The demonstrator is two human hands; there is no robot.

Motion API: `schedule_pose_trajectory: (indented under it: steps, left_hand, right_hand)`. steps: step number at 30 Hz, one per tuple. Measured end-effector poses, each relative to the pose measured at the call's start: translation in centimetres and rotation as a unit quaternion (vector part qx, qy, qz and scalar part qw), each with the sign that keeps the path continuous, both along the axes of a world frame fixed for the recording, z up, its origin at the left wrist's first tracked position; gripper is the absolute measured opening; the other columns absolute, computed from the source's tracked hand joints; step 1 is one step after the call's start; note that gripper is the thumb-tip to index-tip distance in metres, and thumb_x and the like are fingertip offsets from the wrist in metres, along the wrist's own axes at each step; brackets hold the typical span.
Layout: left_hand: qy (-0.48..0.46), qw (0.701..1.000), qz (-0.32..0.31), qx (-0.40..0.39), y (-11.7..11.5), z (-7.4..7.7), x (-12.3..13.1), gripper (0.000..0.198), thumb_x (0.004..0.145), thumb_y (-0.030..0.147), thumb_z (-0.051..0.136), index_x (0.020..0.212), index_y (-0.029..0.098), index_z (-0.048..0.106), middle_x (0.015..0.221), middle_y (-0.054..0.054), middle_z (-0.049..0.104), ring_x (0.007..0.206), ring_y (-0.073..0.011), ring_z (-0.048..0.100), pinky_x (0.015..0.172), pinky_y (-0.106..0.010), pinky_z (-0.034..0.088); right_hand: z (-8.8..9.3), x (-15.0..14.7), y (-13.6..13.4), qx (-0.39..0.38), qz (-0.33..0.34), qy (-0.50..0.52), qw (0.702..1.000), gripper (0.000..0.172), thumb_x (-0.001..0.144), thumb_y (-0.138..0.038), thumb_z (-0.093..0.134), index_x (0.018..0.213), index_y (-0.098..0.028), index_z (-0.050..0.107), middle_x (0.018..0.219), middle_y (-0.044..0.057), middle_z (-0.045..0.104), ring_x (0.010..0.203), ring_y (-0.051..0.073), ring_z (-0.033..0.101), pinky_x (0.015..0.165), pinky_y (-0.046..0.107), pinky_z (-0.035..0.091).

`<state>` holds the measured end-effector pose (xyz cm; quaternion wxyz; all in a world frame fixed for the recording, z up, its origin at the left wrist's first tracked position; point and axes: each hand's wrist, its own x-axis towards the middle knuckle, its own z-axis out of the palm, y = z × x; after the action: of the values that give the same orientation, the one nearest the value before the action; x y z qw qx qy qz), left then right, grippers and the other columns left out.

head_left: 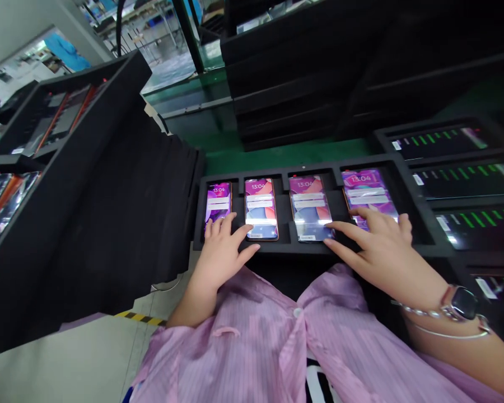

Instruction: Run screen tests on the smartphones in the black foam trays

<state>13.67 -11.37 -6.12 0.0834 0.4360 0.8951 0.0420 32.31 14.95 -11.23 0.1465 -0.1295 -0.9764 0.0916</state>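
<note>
Several lit phones, each showing 13:04, lie face up in the slots of a black foam tray [283, 204] in front of me. My left hand [222, 246] has its fingers spread over the lower ends of the leftmost phone [218, 198] and the second phone [261, 207], one fingertip at the second's lower left edge. My right hand [373, 238] is spread too: two fingers reach to the lower right corner of the third phone [309, 206], and the others lie over the rightmost phone [366, 187]. Neither hand grips anything.
At right, another black tray [407, 148] holds dark-screened devices with green bars [466, 176]. A tall stack of black trays [121, 184] stands on the left, its top one holding wrapped items with orange edges. More stacked black trays [285, 89] rise behind, on the green tabletop [218, 123].
</note>
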Motion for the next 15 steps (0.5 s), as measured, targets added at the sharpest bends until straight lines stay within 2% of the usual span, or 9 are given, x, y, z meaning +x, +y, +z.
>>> schedule_pose_trajectory:
  steps: [5,8,10,13,15]
  left_hand:
    - [0.002,1.000,0.006,0.007,0.6,-0.3,-0.8,0.045,0.099,0.055,0.061,0.137,0.032,0.066,0.158,-0.016,0.044,0.144,-0.0394,0.044,0.122,-0.070,0.029]
    - [-0.010,1.000,0.006,0.008,1.8,-0.8,-2.9,0.050,0.096,0.059,0.063,0.141,0.036,0.063,0.162,-0.014,0.042,0.148,-0.0417,0.040,0.122,-0.073,0.024]
    - [-0.018,1.000,0.021,0.005,2.9,-1.1,-4.7,0.055,0.093,0.061,0.067,0.143,0.038,0.061,0.167,-0.013,0.036,0.153,-0.0454,0.032,0.122,-0.077,0.018]
    - [0.029,0.993,0.084,0.074,3.9,-0.9,-6.5,0.069,0.091,0.061,0.070,0.152,0.035,0.052,0.173,-0.014,0.022,0.159,-0.0486,0.015,0.122,-0.079,0.011]
    - [0.074,0.980,0.101,0.154,3.6,-0.5,-6.4,0.075,0.092,0.060,0.068,0.157,0.032,0.044,0.174,-0.014,0.018,0.161,-0.0454,0.012,0.124,-0.075,0.012]
  right_hand:
    - [0.0,-1.1,0.6,-0.006,-0.027,-0.035,0.999,0.053,0.103,-0.061,0.039,0.127,-0.027,0.073,0.135,0.023,0.054,0.125,0.048,0.055,0.098,0.089,0.032]
    - [-0.5,-2.9,2.3,-0.029,-0.026,-0.044,0.998,0.055,0.102,-0.066,0.042,0.126,-0.028,0.073,0.144,0.024,0.050,0.130,0.051,0.051,0.098,0.091,0.029]
    - [-0.6,-4.3,3.7,-0.052,-0.035,-0.043,0.997,0.057,0.099,-0.069,0.048,0.128,-0.027,0.072,0.152,0.025,0.045,0.135,0.056,0.046,0.095,0.093,0.026]
    - [0.1,-5.4,5.0,-0.067,-0.081,0.021,0.994,0.063,0.095,-0.067,0.058,0.141,-0.025,0.064,0.163,0.025,0.032,0.143,0.064,0.029,0.097,0.094,0.022]
    - [1.1,-5.2,4.6,-0.071,-0.087,0.076,0.991,0.063,0.097,-0.061,0.059,0.148,-0.024,0.056,0.167,0.023,0.026,0.149,0.061,0.022,0.105,0.090,0.023]
